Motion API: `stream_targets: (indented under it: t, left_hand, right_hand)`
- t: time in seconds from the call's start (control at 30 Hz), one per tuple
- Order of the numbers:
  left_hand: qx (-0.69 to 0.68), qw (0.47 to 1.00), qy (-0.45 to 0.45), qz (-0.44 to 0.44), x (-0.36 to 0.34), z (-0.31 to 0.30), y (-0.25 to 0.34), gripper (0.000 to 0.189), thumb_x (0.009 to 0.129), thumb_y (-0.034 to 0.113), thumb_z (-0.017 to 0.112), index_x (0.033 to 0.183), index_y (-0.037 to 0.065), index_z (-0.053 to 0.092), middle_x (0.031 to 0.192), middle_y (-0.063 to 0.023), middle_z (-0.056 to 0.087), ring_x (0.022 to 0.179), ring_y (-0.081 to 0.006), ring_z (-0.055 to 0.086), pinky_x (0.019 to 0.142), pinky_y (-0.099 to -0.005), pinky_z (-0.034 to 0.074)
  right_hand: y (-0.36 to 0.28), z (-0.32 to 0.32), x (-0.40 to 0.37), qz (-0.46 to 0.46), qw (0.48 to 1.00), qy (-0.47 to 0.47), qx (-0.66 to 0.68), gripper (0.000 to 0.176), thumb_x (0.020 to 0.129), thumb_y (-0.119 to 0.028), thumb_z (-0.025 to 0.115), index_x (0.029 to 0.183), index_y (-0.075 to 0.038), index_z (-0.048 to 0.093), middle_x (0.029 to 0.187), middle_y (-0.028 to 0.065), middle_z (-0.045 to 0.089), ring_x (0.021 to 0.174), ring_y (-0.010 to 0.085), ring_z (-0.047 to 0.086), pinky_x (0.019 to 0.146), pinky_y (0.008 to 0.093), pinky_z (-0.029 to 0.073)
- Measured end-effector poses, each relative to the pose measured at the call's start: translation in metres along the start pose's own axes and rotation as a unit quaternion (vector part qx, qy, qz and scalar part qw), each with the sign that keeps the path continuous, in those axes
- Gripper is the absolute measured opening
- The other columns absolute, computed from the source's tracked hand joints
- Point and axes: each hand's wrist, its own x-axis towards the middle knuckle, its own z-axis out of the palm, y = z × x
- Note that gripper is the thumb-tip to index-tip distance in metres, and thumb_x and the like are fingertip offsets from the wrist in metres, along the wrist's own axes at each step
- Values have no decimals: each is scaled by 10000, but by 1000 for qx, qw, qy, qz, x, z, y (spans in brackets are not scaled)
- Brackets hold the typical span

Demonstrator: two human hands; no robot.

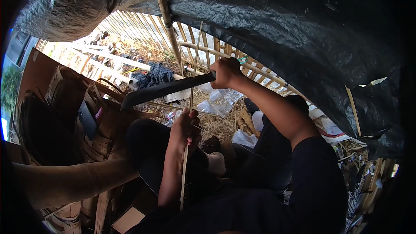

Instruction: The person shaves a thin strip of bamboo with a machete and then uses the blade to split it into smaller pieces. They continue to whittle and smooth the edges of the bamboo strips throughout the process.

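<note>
My right hand (226, 73) is closed around the handle of a machete (167, 88), whose broad dark blade points left. The blade crosses a thin bamboo strip (195, 60) and appears to touch it; the exact contact is hard to make out. Below the blade, my left hand (185, 128) is wrapped round the same strip. The strip stands nearly upright, its top end above the blade and its lower end running down along my left forearm.
Woven baskets (102, 121) stand at left beside a thick bamboo pole (78, 180). A black tarp (277, 26) hangs overhead and to the right. Beyond is a bamboo slat fence (145, 30). Shavings and plastic bags (221, 102) litter the ground ahead, near a dark cloth (154, 76).
</note>
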Motion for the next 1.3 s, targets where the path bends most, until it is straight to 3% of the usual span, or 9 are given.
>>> stream_targets:
  t: [0.33,0.77,0.83,0.9,1.03,1.07,1.17,1.2,1.3]
  left_hand:
    - [-16,999,-41,-7,-10,-10,4,279,1007,382,382,864,152,447,508,58,289,323,-62,242,280,-198,186]
    - [-47,999,-7,14,-16,-12,9,290,1018,359,352,855,142,455,494,52,318,301,-60,247,261,-191,198]
    - [-51,999,-10,12,-23,-17,2,289,1009,387,373,875,143,451,508,49,320,314,-63,249,270,-198,201]
    - [-34,994,-80,-59,-47,-17,-14,325,1016,395,347,856,129,446,486,31,325,299,-76,255,273,-203,209]
    - [33,990,-139,5,-62,-4,-9,360,1021,401,333,833,116,446,454,20,329,289,-84,281,271,-215,219]
    - [41,994,-100,2,-47,-15,-6,358,1019,399,341,837,113,457,458,21,334,290,-82,290,273,-215,221]
    - [118,992,27,38,-31,-24,11,378,1012,405,385,853,86,509,499,22,385,310,-82,351,291,-216,253]
    - [170,982,48,71,-29,-24,14,399,1011,415,384,854,71,512,505,20,395,315,-83,359,295,-217,262]
    - [271,953,61,120,-29,-21,16,451,1011,435,376,863,34,518,513,15,412,332,-81,380,313,-217,287]
  right_hand:
    - [7,-6,30,111,992,49,23,203,584,-282,659,655,-92,655,715,143,658,727,336,660,656,436,523]
    - [12,3,68,94,993,60,32,189,589,-253,629,682,-99,687,758,181,673,772,374,667,689,442,542]
    - [26,-1,81,249,968,13,24,262,623,-262,631,804,-90,712,886,204,686,875,376,668,772,427,545]
    - [74,-15,84,413,898,123,93,361,670,-278,617,944,-58,702,1026,225,669,1000,377,640,861,411,527]
    - [128,-25,65,425,903,41,37,425,715,-279,585,1037,-17,673,1097,212,656,1097,341,608,913,416,502]
    - [139,-16,72,393,917,45,42,413,704,-239,608,1022,21,660,984,215,685,900,314,683,752,408,540]
    - [135,-13,85,378,909,89,152,420,675,-193,644,1000,73,628,801,183,680,623,262,661,557,388,503]
    - [136,-11,85,376,895,95,223,464,641,-174,677,1003,107,600,653,115,614,449,201,546,447,358,426]
    - [124,-7,67,316,913,159,202,475,630,-185,690,990,111,594,637,99,583,486,196,544,484,343,443]
